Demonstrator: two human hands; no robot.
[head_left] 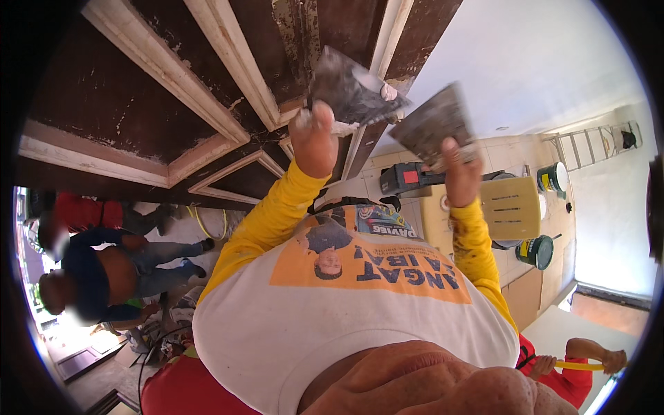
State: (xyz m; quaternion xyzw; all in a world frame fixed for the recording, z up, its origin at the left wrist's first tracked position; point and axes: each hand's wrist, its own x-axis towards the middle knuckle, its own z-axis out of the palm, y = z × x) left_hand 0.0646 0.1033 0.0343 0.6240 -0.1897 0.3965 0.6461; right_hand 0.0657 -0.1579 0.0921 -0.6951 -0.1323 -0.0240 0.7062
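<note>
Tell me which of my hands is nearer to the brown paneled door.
Left. Your left hand, gripping a broad putty knife, is in front of the brown paneled door; your right hand is farther right, beyond its edge.

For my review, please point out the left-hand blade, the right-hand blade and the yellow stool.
Left blade (354, 90), in the left hand (317, 146): head view, on its broad face.
Right blade (436, 128), in the right hand (462, 180): head view, on its broad face.
Yellow stool (506, 188): head view, on its slotted top.
</note>
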